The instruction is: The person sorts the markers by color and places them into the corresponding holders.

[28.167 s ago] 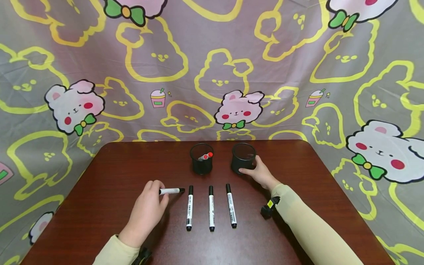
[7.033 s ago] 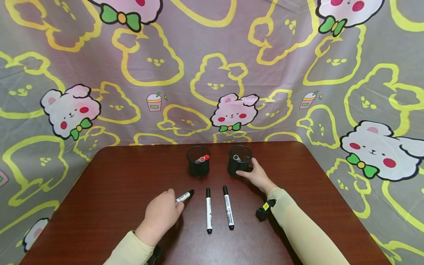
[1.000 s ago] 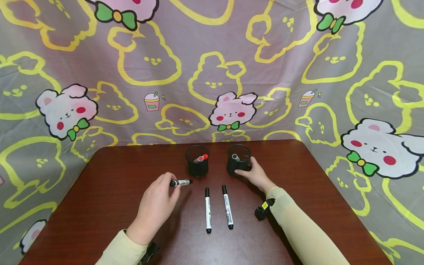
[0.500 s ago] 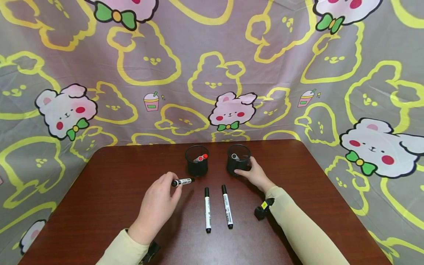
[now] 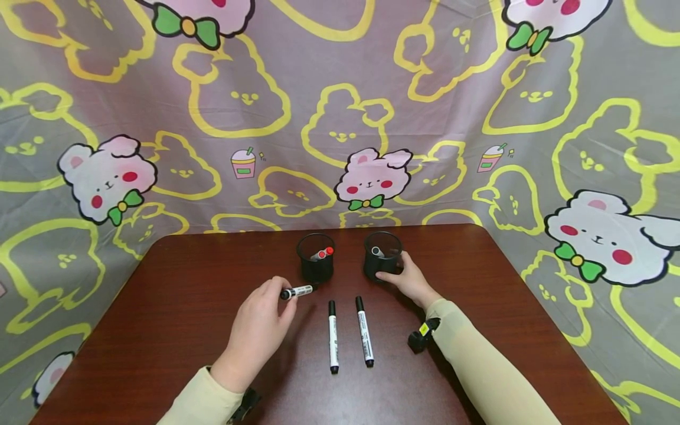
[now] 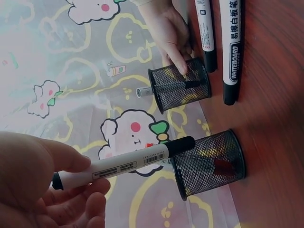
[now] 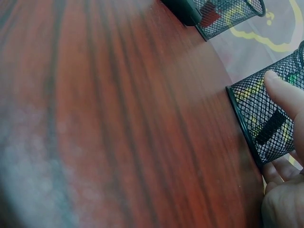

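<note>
My left hand (image 5: 258, 330) pinches a white whiteboard marker (image 5: 299, 291) between thumb and fingers, above the table and just in front of the left black mesh pen holder (image 5: 317, 271). In the left wrist view the marker's black cap (image 6: 183, 146) overlaps that holder's rim. Red-ended markers (image 5: 323, 254) lean inside it. My right hand (image 5: 417, 284) grips the right mesh pen holder (image 5: 375, 268) from its right side, thumb across the front. One marker with a grey-and-black end (image 5: 376, 251) stands in this holder. The right wrist view shows the thumb (image 7: 282, 92) against the mesh.
Two more black-capped whiteboard markers, a left one (image 5: 333, 339) and a right one (image 5: 365, 333), lie side by side on the brown wooden table (image 5: 175, 319). A patterned cloth (image 5: 297, 136) hangs behind the table and along its sides.
Since 28 seconds ago, a marker has appeared in the right holder. Since 7 seconds ago, my left hand has lifted another off the table; lately it moved slightly right. My right hand stays put.
</note>
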Available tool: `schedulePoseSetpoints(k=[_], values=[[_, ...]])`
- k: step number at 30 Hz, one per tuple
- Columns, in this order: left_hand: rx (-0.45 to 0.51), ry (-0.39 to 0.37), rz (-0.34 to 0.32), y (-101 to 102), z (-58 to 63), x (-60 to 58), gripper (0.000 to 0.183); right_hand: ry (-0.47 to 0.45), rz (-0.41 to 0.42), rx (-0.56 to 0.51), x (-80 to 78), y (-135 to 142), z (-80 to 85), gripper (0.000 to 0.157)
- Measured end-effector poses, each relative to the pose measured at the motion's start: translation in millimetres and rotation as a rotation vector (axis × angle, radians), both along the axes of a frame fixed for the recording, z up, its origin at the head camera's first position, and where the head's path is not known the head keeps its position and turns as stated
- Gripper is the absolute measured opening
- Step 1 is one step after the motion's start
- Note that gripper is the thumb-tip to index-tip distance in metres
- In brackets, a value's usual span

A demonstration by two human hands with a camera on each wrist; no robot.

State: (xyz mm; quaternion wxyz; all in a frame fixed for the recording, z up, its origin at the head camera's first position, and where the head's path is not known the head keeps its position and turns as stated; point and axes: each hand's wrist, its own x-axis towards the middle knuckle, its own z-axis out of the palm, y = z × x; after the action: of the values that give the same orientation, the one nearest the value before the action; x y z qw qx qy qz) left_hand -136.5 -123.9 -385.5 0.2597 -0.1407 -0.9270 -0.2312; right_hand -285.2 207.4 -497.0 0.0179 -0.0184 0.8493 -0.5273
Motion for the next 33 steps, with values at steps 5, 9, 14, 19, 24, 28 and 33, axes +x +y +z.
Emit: schedulePoseSetpoints(k=[5, 9, 14, 19, 24, 28, 33], values=[[0.001, 0.020, -0.012, 2, 0.0, 0.1, 0.027, 0.001, 0.000, -0.001, 0.3, 0, -0.2, 0.076], [0.002, 0.019, -0.017, 3, -0.6, -0.4, 0.027, -0.003, 0.002, 0.002, 0.7, 0, 0.4, 0.077], [0.002, 0.030, -0.022, 4, -2.2, -1.1, 0.028, -0.003, 0.000, 0.005, 1.2, 0, 0.5, 0.076], [0.006, 0.019, -0.021, 6, -2.0, -1.2, 0.029, 0.001, -0.004, 0.011, 1.1, 0, 0.3, 0.076], [0.019, 0.019, -0.024, 8, -1.9, -1.9, 0.030, -0.006, -0.001, 0.011, 1.0, 0, 0.1, 0.077], [0.026, 0.028, -0.029, 10, -1.2, -2.8, 0.030, -0.010, -0.002, 0.008, 1.3, 1, 0.4, 0.077], [0.035, 0.019, -0.028, 13, 0.3, -3.6, 0.030, -0.005, -0.003, 0.009, 1.2, 0, 0.7, 0.077]])
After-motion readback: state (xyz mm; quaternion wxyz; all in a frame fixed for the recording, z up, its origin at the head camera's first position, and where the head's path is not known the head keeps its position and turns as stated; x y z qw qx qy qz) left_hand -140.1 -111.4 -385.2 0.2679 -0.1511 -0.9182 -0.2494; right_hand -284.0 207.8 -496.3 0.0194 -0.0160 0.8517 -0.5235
